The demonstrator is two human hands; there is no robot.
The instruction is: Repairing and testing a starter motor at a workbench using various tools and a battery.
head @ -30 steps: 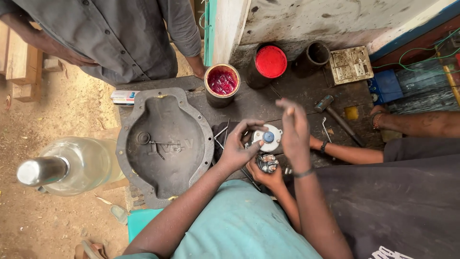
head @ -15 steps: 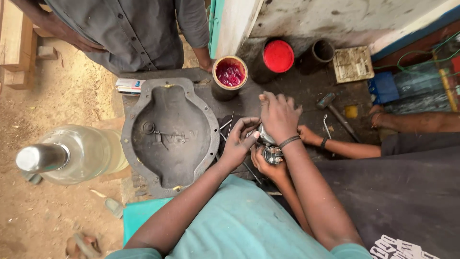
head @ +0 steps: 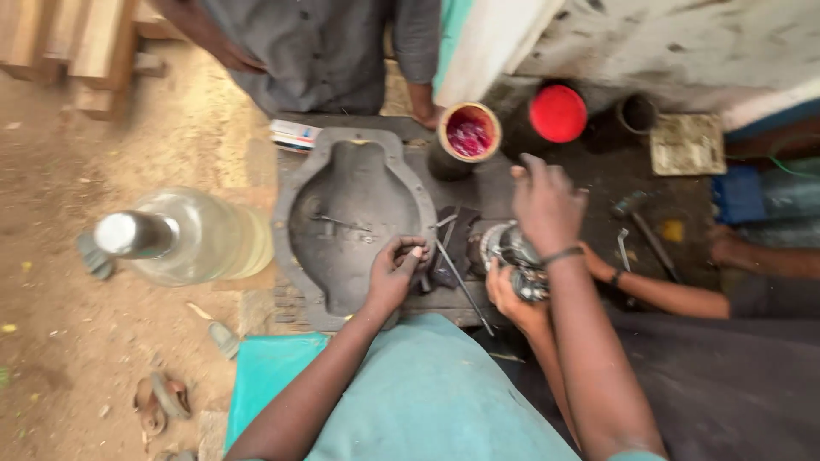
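The gear assembly [head: 517, 256], a round metal cluster of shiny parts, sits near the front edge of the dark workbench [head: 589, 171], right of the big grey cast housing cover [head: 354, 218] that lies hollow side up at the bench's left end. My right hand [head: 547, 205] hovers over the assembly with fingers spread open, gripping nothing. A co-worker's hand [head: 511, 299] cups the assembly from below. My left hand [head: 395, 271] rests on the cover's right rim, fingers curled around a small part I cannot make out. A thin metal rod [head: 461, 282] lies between the hands.
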